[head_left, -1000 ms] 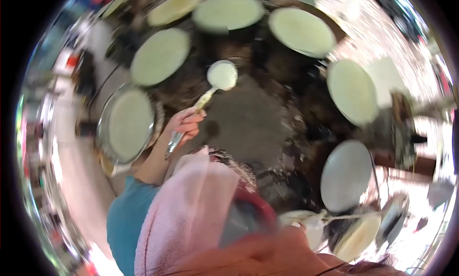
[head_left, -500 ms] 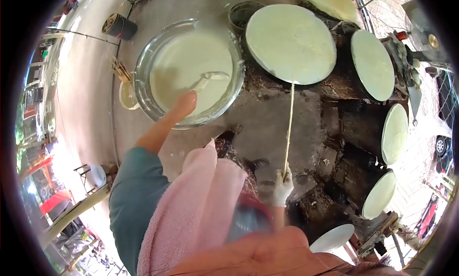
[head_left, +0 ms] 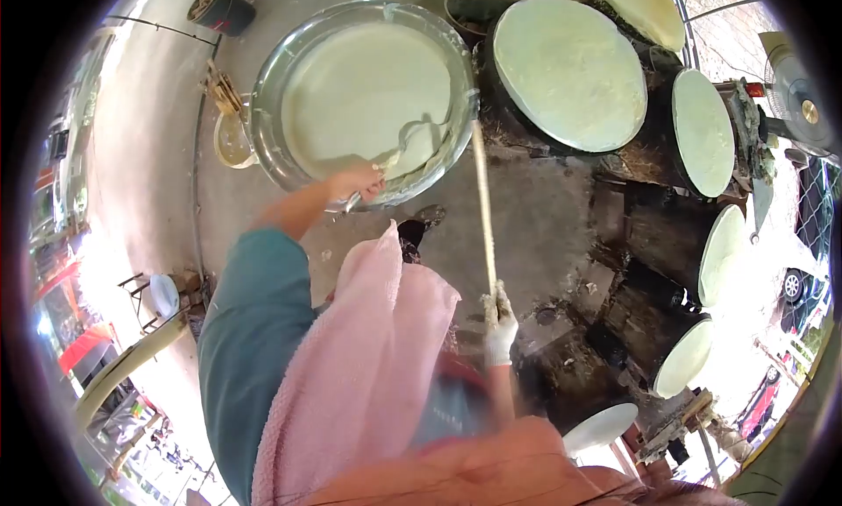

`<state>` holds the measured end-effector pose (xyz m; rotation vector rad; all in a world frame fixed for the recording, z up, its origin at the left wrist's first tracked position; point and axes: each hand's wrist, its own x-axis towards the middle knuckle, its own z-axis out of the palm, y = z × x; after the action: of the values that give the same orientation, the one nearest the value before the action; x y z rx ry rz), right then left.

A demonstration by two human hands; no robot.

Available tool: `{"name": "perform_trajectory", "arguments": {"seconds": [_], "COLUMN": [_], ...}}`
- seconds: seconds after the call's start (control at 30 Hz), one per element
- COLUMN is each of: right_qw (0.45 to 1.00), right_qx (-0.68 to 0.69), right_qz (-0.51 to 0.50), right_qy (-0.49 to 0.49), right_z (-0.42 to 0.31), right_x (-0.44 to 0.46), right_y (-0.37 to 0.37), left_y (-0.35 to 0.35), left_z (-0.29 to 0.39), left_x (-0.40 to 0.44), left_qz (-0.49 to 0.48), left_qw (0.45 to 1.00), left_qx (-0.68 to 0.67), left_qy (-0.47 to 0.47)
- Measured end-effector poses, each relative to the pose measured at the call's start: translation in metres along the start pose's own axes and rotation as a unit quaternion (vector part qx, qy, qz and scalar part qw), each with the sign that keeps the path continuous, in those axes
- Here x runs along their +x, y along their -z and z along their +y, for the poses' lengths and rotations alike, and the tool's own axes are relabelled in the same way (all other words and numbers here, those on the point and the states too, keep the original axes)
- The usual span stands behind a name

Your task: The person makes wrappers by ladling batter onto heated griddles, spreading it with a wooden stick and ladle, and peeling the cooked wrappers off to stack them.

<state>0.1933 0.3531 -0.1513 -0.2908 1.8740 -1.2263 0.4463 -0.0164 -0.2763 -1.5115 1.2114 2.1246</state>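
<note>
My left hand (head_left: 358, 183) is closed round the handle of a ladle (head_left: 414, 139), whose bowl is in the pale batter inside a wide metal basin (head_left: 267, 111). My right hand (head_left: 500, 331), in a white glove, grips a long pale stick (head_left: 484, 208) that reaches up to the basin's right rim. Right of the basin stands a large round pan (head_left: 570, 72) covered with a pale layer. A pink towel (head_left: 360, 331) hangs down my front.
More round pans stand in an arc on the right, one at the right (head_left: 703, 133). A small bowl (head_left: 232, 140) with sticks sits left of the basin. A dark bucket (head_left: 221, 11) is at the upper left, a fan (head_left: 800, 98) at the far right.
The view has swung from the arc of pans to the basin. The ladle has gone from over the floor into the batter. Since half a second ago, the stick's far end has moved left, from pan to basin.
</note>
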Motion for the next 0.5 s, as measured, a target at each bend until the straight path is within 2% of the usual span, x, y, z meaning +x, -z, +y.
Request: {"name": "perform_trajectory", "arguments": {"seconds": [0.07,0.1,0.2,0.23,0.33,0.37,0.43,0.47,0.5], "right_qw": [0.994,0.991,0.965,0.97,0.977,0.973,0.98,0.981,0.98], "right_qx": [-0.031,-0.091,-0.242,-0.194,-0.044,-0.014,0.045,0.075,0.111], "right_qz": [-0.038,-0.056,-0.102,-0.139,-0.201,-0.206,-0.186,-0.176,-0.157], "right_qy": [-0.1,-0.078,0.001,-0.051,-0.052,-0.106,-0.057,-0.029,-0.04], "right_z": [-0.02,-0.009,0.031,0.046,0.103,0.074,0.052,0.035,-0.011], "right_x": [-0.023,-0.034,-0.065,-0.074,-0.093,-0.119,-0.147,-0.159,-0.18], "right_y": [-0.011,-0.012,-0.013,-0.012,-0.005,0.004,0.009,0.011,0.014], "left_y": [-0.019,-0.028,-0.074,-0.093,-0.131,-0.135,-0.129,-0.124,-0.119], "left_z": [-0.034,-0.049,-0.053,-0.057,-0.057,-0.062,-0.052,-0.039,-0.027], "left_x": [-0.009,-0.017,-0.07,-0.084,-0.134,-0.149,-0.19,-0.215,-0.24], "left_qz": [-0.07,-0.104,-0.137,-0.143,-0.192,-0.295,-0.258,-0.271,-0.283], "left_qw": [0.984,0.963,0.92,0.88,0.811,0.723,0.765,0.764,0.761], "left_qx": [-0.166,-0.247,-0.367,-0.451,-0.54,-0.614,-0.576,-0.566,-0.555], "left_qy": [0.015,0.021,0.006,-0.037,-0.115,-0.112,-0.129,-0.154,-0.178]}}
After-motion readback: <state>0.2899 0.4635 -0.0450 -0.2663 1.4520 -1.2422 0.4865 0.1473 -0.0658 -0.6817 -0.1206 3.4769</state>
